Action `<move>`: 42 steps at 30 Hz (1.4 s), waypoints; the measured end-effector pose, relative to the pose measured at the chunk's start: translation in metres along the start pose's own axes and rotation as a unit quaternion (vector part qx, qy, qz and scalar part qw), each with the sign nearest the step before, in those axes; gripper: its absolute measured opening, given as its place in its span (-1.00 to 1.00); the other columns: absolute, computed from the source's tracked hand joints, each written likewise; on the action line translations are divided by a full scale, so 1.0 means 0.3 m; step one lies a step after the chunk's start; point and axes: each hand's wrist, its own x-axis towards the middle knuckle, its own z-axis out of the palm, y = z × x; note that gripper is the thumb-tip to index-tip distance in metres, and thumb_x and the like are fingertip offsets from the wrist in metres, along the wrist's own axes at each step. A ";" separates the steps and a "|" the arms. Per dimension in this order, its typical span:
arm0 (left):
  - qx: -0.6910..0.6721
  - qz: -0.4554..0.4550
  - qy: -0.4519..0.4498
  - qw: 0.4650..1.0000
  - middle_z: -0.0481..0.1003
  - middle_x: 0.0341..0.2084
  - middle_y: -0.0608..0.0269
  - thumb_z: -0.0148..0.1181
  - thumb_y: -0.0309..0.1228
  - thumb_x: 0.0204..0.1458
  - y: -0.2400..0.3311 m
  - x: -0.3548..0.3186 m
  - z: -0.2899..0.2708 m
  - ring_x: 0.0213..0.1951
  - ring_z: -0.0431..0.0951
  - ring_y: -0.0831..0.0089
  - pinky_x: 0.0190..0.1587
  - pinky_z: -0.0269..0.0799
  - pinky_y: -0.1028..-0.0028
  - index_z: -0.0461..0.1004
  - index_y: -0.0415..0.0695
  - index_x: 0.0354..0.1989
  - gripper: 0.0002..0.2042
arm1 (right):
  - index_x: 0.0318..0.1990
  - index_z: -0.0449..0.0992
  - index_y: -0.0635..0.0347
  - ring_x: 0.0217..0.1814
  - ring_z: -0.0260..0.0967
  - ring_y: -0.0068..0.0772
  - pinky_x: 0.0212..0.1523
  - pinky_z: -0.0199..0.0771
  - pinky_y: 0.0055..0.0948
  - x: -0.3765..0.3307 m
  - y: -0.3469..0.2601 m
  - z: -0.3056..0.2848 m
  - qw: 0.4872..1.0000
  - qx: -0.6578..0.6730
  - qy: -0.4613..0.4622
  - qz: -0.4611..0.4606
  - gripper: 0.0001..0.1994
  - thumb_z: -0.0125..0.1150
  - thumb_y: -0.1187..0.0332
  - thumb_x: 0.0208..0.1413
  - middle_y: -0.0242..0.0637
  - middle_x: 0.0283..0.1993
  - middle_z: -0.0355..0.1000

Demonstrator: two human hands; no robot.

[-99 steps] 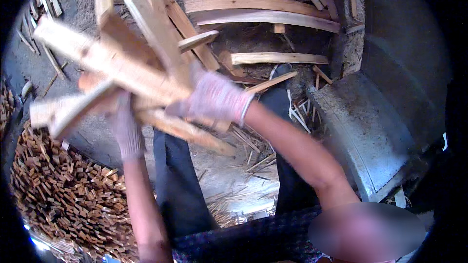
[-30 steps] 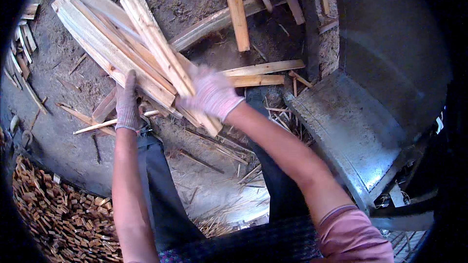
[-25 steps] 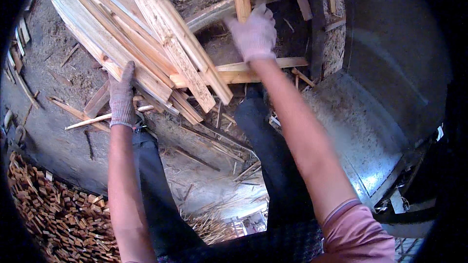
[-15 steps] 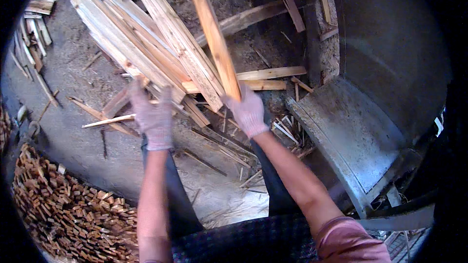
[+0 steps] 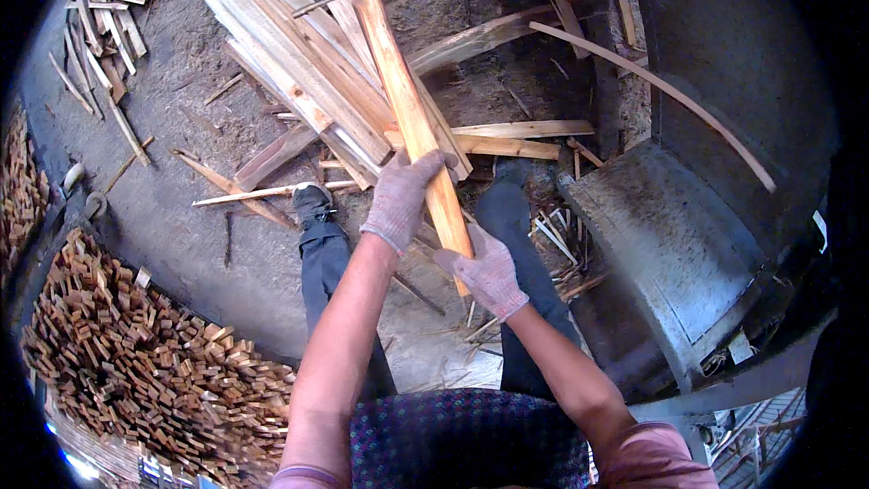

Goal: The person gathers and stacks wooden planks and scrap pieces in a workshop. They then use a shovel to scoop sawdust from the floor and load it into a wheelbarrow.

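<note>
A yellowish wooden plank slants across the middle, its far end above a stack of planks and its near end close to my body. My left hand, in a pale knitted glove, is closed around the plank at mid-length. Near its lower end my right hand, gloved alike, grips the same plank from the right side. The stack of pale planks lies on the ground just beyond my hands. Beneath the stack, crosswise planks stick out to the right.
At the lower left is a large heap of cut wood pieces. A grey metal sheet stands close on my right, with a thin curved strip above it. Loose strips lie far left; splinters litter the ground around my feet.
My left hand has moved right and closed on the plank. My right hand, still gripping it, has come nearer my body with it. The thin curved strip now shows at right.
</note>
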 end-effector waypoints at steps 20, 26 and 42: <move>0.499 0.121 -0.108 0.851 0.47 0.20 -0.14 0.30 -0.27 0.09 0.170 -1.044 0.053 0.21 0.51 0.11 0.27 0.37 0.26 0.29 -0.29 0.35 -0.34 | 0.13 0.43 0.20 -0.10 0.57 0.14 -0.11 0.58 -0.03 -0.611 -0.694 -0.143 0.925 -0.287 0.171 -0.180 -0.41 0.31 -0.04 0.07 0.12 -0.14 0.55; 0.448 0.146 -0.081 0.878 0.48 0.18 -0.06 0.22 -0.44 0.16 0.220 -1.117 -0.122 0.19 0.49 0.23 0.29 0.34 0.33 0.24 -0.36 0.38 -0.39 | 0.18 0.35 0.17 -0.20 0.57 0.12 -0.22 0.57 0.04 -0.976 -0.649 -0.202 0.925 -0.183 0.251 -0.220 -0.38 0.36 0.00 0.06 0.10 -0.16 0.51; 0.675 0.198 -0.109 0.702 0.58 0.06 -0.09 0.25 -0.24 0.18 0.445 -1.330 0.062 0.09 0.59 0.20 0.18 0.44 0.34 0.38 -0.32 0.29 -0.44 | 0.22 0.31 0.19 0.06 0.46 0.21 0.08 0.52 -0.01 -1.671 -0.575 -0.453 0.872 -0.082 0.426 -0.224 -0.39 0.35 0.25 0.00 0.13 0.05 0.44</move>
